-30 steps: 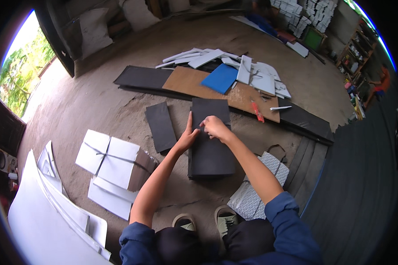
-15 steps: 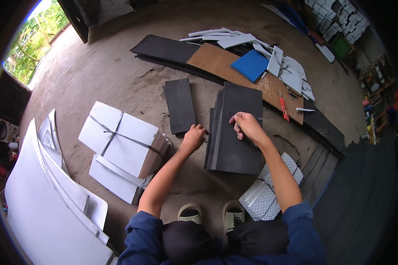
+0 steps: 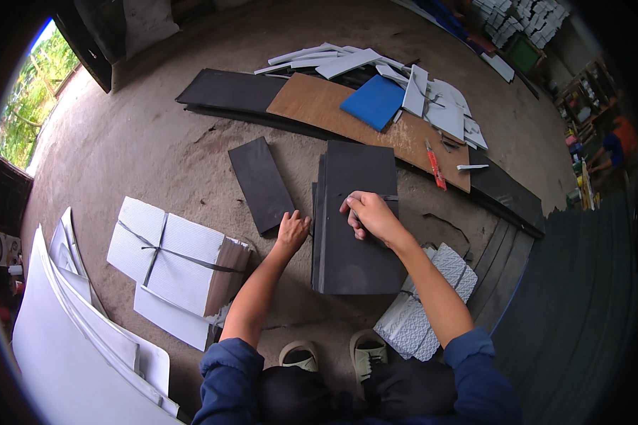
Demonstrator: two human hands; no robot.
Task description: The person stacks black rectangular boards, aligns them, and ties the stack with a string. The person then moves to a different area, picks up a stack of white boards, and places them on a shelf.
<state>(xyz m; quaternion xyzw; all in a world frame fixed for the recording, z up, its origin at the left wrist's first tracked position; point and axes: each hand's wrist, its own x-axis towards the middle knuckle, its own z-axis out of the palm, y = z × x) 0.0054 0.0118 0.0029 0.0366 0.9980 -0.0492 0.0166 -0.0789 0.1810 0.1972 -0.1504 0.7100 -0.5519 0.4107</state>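
Note:
A stack of black sheets (image 3: 358,262) stands on the floor in front of my feet. A dark strip (image 3: 388,198) crosses its top from the right edge and disappears under my right hand (image 3: 372,216). That hand is closed, thumb against curled fingers, just over the stack's face. My left hand (image 3: 293,230) is closed too, beside the stack's left edge and overlapping the near corner of a separate black sheet (image 3: 261,185). What either hand grips is hidden or too thin to make out.
Strip-tied white blocks (image 3: 166,258) lie left, beside large white sheets (image 3: 71,340). A textured white bundle (image 3: 429,301) sits right. Beyond, a brown board (image 3: 319,103) carries a blue sheet (image 3: 376,103), white offcuts (image 3: 443,106) and a red cutter (image 3: 434,164). A person (image 3: 620,145) appears far right.
My view has shifted, so the stack, sheets and bundles appear further left and slightly turned. Both hands stay closed by the stack. A person has come into view at the right rim.

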